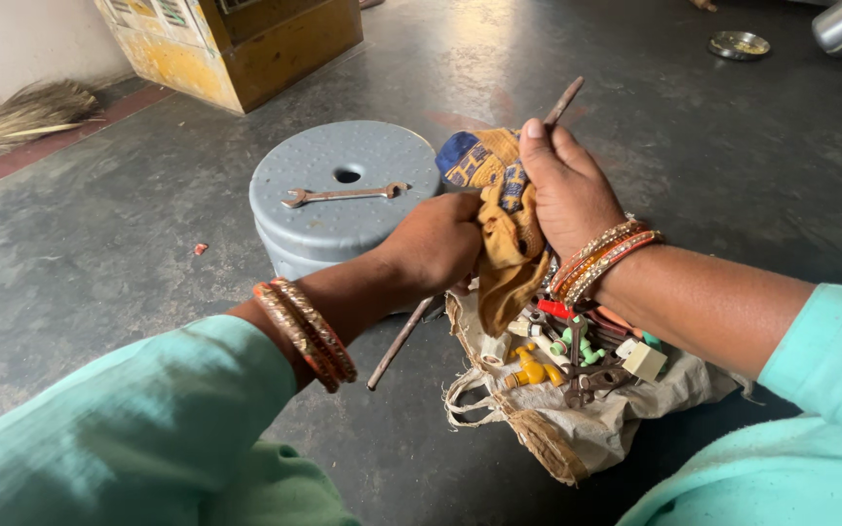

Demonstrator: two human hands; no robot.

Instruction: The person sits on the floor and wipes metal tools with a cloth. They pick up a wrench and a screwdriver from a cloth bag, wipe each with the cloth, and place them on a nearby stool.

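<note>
I see the right hand (569,185) with its fingers curled tight around a thin rusty metal rod (403,336) and a yellow and blue cloth (509,234). The fingers press the cloth against the rod near its top end. The left hand (438,242) is closed in a fist lower down on the same rod, and the cloth hangs between the two hands. I cannot see the left fingertips, since they are tucked under the hand. The rod runs on a slant, with its top end poking out above the right hand and its low end sticking out below the left wrist, above the floor. Both wrists wear orange and gold bangles (306,333), and both arms have light green sleeves. Just under the hands lies an open cloth bag (577,429) on the dark floor (109,244), full of small parts, with a yellow tap piece (530,370) among them. Behind the left hand stands a round grey stool (343,209) with a hole in the top, and a spanner (343,194) lies flat on it. Far off to the left I see a straw broom (23,115) by the wall, and a yellow box (236,44) stands near it.
</note>
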